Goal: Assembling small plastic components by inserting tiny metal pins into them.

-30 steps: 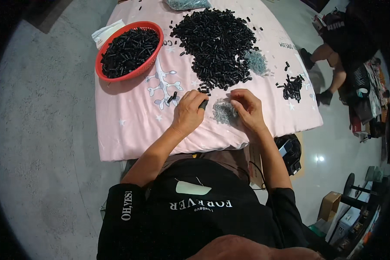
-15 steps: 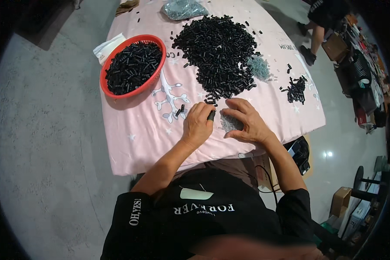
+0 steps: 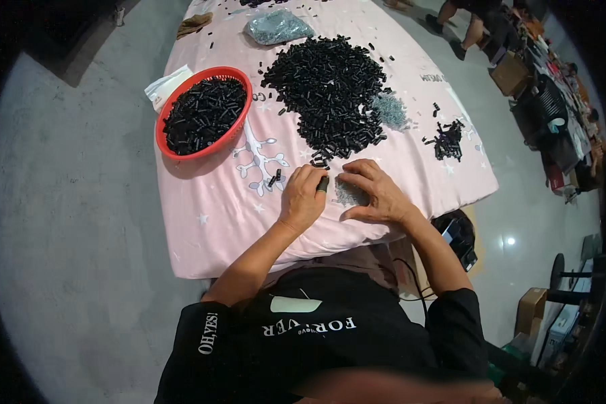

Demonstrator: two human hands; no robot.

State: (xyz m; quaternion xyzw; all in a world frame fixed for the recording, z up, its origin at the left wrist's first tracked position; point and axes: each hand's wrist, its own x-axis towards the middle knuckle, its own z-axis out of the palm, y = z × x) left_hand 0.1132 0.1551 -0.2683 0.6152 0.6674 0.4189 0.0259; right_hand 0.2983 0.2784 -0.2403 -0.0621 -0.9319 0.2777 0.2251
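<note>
My left hand [image 3: 303, 198] rests on the pink cloth with its fingers curled together. A black cap-like piece [image 3: 323, 183] shows at its fingertips; whether it is worn or held is unclear. Close by on the right, my right hand [image 3: 378, 195] curves around a small heap of tiny clear-grey pieces [image 3: 350, 192], thumb and fingers apart. Just beyond both hands lies the near tip of a big pile of short black tube-like pieces [image 3: 330, 94]. A few loose black pieces [image 3: 275, 178] lie left of my left hand.
A red basket [image 3: 160, 145] full of black pieces stands at left by a white packet [image 3: 165, 86]. Small pale-blue pieces [image 3: 388, 110] border the main pile. Farther right is a smaller black cluster [image 3: 448, 140]; a clear bag [image 3: 278, 28] lies behind. Another person's legs [image 3: 471, 34] show far right.
The view has shifted slightly, showing more of the table's far end. Both hands keep nearly the same places and poses. The other person's legs have moved farther away.
</note>
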